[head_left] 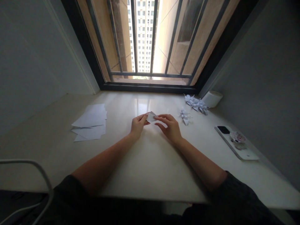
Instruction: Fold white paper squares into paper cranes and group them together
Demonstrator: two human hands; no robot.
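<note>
My left hand (138, 125) is closed on a small folded piece of white paper (151, 117), pinching its left side between thumb and fingers above the white sill. The paper has a pointed top corner. From the right, my right hand (170, 127) reaches its fingertips to the paper's right edge, while its thumb stays apart below. Loose white paper sheets (90, 120) lie in an overlapping pile to the left. Small folded paper figures, which look like cranes, sit in a cluster (195, 103) at the back right, with a few more (184, 116) closer to my right hand.
A white cup-shaped object (212, 98) lies beside the cluster against the right wall. On the right is a phone (236, 143) with a round grip on its back. A white cable (43, 175) loops at the lower left. A barred window (150, 89) closes the back.
</note>
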